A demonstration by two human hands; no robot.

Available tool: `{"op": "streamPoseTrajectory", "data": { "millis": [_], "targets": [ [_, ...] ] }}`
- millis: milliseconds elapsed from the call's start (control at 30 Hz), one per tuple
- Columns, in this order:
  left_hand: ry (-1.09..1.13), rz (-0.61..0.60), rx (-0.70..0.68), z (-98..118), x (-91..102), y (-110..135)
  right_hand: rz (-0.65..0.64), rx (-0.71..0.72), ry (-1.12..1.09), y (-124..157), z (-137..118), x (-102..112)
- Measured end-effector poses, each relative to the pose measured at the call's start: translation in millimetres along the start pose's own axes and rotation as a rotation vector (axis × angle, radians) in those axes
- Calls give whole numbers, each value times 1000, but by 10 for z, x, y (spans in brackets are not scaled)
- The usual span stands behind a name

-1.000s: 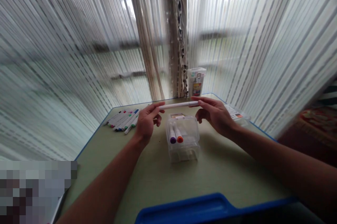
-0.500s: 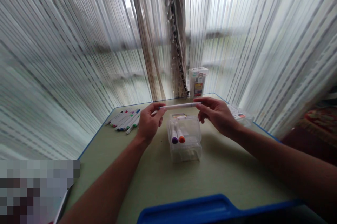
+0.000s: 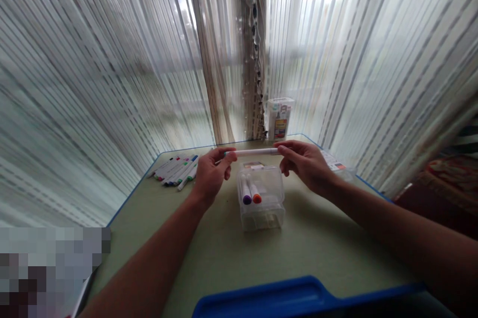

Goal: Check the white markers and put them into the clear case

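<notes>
Between my two hands a white marker (image 3: 257,152) is held level, above the table. My left hand (image 3: 212,171) pinches its left end, where a bit of teal shows at the fingertips. On the other end, my right hand (image 3: 304,161) grips with thumb and fingers. Below the marker lies a clear plastic case (image 3: 271,183) on the table. Inside it rest a marker with a purple end (image 3: 247,199) and one with an orange end (image 3: 257,198), side by side at the left. A pile of white markers (image 3: 174,171) with coloured caps lies left of my left hand.
An upright clear box with a label (image 3: 280,121) stands at the table's back edge. Another clear package (image 3: 338,166) lies behind my right wrist. A blue tray edge (image 3: 261,298) runs along the front of the pale table (image 3: 209,258). String curtains (image 3: 112,59) hang behind.
My view has shifted very slightly. Both hands keep their hold on the marker, and the case and its two markers stay put.
</notes>
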State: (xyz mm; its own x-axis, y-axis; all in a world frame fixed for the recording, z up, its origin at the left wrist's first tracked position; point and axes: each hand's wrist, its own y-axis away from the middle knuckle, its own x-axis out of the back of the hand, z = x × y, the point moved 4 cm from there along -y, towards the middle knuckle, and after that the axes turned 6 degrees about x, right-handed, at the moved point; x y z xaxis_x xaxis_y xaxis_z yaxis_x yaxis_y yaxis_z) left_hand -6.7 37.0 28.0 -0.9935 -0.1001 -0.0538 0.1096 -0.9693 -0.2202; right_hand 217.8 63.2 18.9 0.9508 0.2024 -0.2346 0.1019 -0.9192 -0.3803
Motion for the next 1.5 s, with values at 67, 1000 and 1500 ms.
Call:
{"op": "streamPoseTrajectory", "data": {
  "millis": [67, 1000, 1500],
  "targets": [
    [74, -5, 40, -7, 9, -9, 5, -12, -42, 1, -16, -7],
    [-63, -6, -5, -51, 5, -13, -15, 135, 167, 2, -70, 34],
    [-62, 6, -3, -3, 10, -4, -28, 86, 154, 14, -75, 6]
  ]
}}
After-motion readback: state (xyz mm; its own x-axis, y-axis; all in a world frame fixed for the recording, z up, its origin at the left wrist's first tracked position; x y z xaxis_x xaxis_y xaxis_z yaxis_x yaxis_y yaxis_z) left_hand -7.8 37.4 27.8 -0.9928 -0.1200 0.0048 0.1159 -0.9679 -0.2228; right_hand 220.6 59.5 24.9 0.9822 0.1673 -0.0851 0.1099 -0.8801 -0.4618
